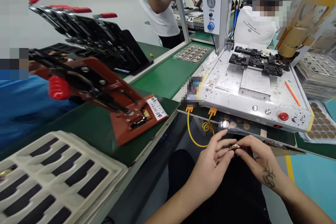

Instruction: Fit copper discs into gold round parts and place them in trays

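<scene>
Both hands pinch a small brass ring (lying roughly flat).

Hands together low centre, pinching small ring part just before table edge. Dispensing machine base right behind them, fixture blocks on top. Clamp jig on table to left, slotted tray nearer left, component tray behind on belt.

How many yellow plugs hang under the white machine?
2: one plug at the left, another plug just right of it, above both hands' fingers. More may be hidden.
</scene>
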Motion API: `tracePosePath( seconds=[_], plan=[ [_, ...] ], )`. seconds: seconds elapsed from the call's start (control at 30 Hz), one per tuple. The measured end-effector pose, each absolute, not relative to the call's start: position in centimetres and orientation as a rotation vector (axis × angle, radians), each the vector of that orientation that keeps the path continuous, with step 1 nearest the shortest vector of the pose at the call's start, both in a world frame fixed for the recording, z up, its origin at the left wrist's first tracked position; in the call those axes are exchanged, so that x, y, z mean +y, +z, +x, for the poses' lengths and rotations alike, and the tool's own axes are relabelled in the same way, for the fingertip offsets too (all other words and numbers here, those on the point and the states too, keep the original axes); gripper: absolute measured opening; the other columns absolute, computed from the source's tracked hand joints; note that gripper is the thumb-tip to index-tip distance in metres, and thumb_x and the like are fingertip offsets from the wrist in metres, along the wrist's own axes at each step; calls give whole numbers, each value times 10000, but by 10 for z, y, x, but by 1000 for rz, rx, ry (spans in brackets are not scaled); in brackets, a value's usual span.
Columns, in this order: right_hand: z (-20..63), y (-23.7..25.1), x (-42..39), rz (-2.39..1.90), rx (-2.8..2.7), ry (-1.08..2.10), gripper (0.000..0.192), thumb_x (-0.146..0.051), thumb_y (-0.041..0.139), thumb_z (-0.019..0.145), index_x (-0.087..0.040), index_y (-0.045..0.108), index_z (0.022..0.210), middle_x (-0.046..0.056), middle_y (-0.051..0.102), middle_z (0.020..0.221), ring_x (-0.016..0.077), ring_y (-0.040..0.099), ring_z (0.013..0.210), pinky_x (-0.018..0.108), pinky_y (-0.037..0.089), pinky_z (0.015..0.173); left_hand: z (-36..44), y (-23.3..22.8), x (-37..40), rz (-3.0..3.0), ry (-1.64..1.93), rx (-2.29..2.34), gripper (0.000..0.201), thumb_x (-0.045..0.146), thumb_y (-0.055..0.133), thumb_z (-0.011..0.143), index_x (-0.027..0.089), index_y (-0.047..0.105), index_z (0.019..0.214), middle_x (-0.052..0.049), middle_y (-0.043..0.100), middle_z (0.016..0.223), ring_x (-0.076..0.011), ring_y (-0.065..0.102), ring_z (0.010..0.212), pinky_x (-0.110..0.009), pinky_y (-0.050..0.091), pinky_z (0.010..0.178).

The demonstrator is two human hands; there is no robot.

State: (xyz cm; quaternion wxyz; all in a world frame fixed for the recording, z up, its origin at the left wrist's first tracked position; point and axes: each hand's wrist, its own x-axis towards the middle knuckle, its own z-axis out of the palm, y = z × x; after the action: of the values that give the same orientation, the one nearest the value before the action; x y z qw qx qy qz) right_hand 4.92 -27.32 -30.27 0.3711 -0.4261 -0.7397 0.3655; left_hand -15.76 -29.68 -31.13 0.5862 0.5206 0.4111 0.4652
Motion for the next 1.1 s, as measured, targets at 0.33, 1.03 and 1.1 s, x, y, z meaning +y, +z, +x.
tracePosePath(
  seconds=[0.33, 1.03, 1.1],
  plan=[
    [22, -317, -272, -1095, -1354, 1474, 377, -568, 820, 952, -211, 699, 967, -8, 671, 795, 121, 565, 604, 234, 484, 539, -163, -296, -303, 1077, 1136, 1029, 215, 371, 775, 977, 166, 751, 1039, -42, 755, 857, -173, 719, 777, -291, 596, 748],
    [-37, -279, -203, -426, -2267, 494, 406, -192, 700, 1015, -284, 626, 1404, 82, 781, 1151, 237, 782, 939, 323, 658, 825, -280, -217, -308, 1645, 1621, 1645, 163, 350, 728, 980, 244, 752, 1102, -75, 813, 1053, -242, 751, 936, -358, 601, 838],
    [-53, -270, -194, -458, -2213, 529, 346, -247, 726, 998, -289, 656, 1334, 54, 771, 1013, 229, 746, 805, 334, 648, 735, -323, -191, -294, 1725, 1793, 1746, 161, 389, 670, 1018, 240, 732, 1005, -90, 779, 1069, -258, 703, 1016, -408, 550, 957]
  ],
)
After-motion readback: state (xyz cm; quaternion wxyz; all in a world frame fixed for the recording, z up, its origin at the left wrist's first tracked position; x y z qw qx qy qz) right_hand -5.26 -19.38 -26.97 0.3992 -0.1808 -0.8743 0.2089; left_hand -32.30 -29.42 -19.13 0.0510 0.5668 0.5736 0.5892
